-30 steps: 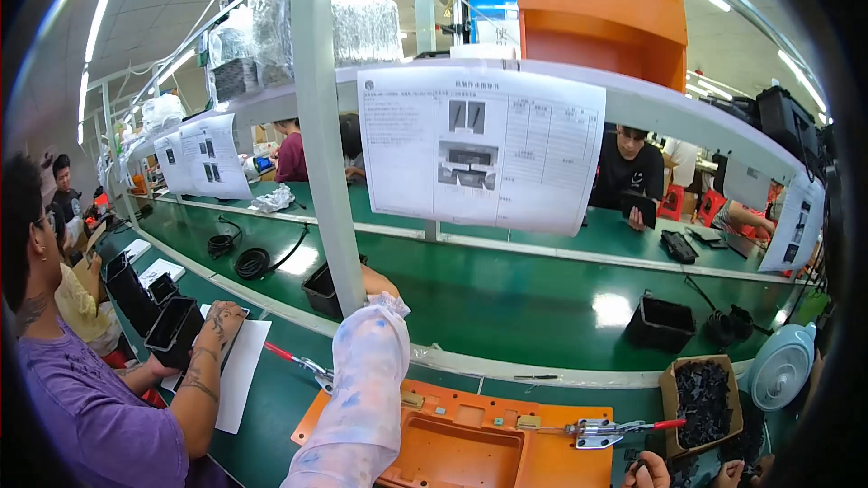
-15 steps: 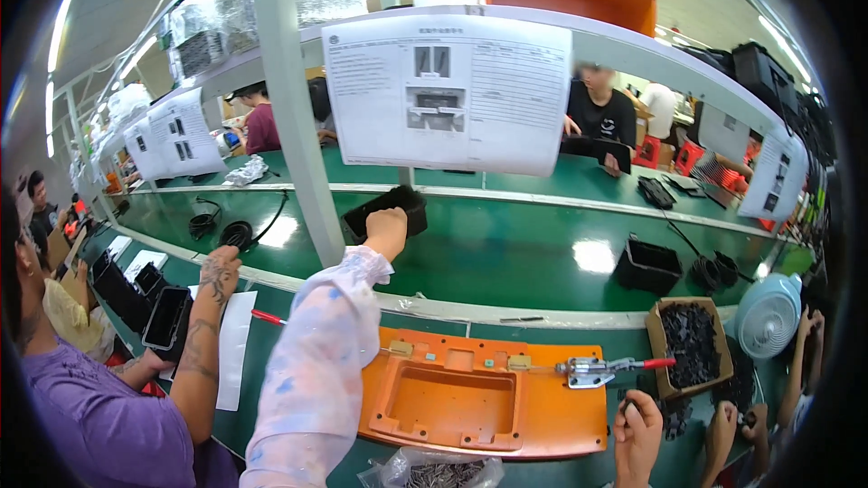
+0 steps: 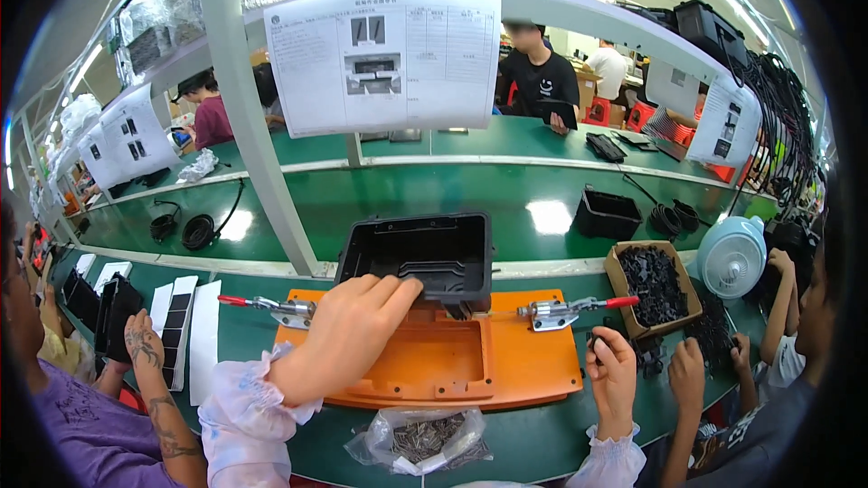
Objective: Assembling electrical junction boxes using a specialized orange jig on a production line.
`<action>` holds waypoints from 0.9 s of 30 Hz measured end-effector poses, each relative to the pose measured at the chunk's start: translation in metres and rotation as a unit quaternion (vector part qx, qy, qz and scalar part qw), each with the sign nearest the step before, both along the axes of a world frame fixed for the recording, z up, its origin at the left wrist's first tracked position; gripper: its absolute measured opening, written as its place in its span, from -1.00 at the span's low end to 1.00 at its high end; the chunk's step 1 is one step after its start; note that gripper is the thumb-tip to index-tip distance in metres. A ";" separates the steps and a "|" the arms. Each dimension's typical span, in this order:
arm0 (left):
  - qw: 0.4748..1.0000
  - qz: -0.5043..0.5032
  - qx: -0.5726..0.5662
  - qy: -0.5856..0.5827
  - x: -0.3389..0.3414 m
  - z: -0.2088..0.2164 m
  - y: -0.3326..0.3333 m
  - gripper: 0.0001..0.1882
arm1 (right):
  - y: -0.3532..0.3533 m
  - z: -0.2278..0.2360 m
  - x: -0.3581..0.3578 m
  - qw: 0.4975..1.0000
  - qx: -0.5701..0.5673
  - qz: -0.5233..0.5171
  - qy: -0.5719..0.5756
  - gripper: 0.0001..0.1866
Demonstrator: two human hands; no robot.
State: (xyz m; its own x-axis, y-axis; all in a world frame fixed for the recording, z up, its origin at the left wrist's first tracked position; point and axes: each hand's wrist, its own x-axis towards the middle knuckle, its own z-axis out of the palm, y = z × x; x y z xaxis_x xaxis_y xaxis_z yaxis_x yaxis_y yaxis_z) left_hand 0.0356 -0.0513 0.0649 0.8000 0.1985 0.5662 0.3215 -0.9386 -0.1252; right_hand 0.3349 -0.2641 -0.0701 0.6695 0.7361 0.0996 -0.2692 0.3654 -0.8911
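My left hand (image 3: 348, 334) is closed on the near edge of a black plastic box (image 3: 416, 248), its open side showing. The box is tilted above the back of an orange fixture (image 3: 533, 370) with a rectangular recess. To the right, my right hand (image 3: 615, 375) is raised with thumb and fingers pinched on a small black part (image 3: 594, 342), mostly hidden by the fingers. Toggle clamps with red handles, a left one (image 3: 280, 309) and a right one (image 3: 565, 312), sit on the fixture's back corners.
A plastic bag of screws (image 3: 425, 438) lies before the fixture. A cardboard box of black parts (image 3: 692, 312) and a blue fan (image 3: 732, 258) stand right. Another black box (image 3: 608, 212) rests on the green line behind. Co-workers sit on both sides; a metal post (image 3: 253, 126) rises left.
My left hand has brought the black box from the green line back toward me, over the fixture. My right hand stays pinched near the fixture's right side. The view has shifted.
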 end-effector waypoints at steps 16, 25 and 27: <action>0.998 -0.028 -0.022 0.059 -0.021 -0.033 -0.054 -0.56 | 0.005 -0.005 0.005 0.999 -0.027 -0.025 -0.010 -0.77; 0.981 -0.032 -0.070 0.179 -0.014 -0.043 -0.045 -0.44 | 0.003 -0.006 0.010 0.999 -0.027 -0.035 -0.026 -0.73; 0.976 -0.043 -0.093 0.192 -0.018 -0.053 -0.044 -0.36 | 0.001 -0.004 0.010 0.999 -0.026 -0.033 -0.020 -0.71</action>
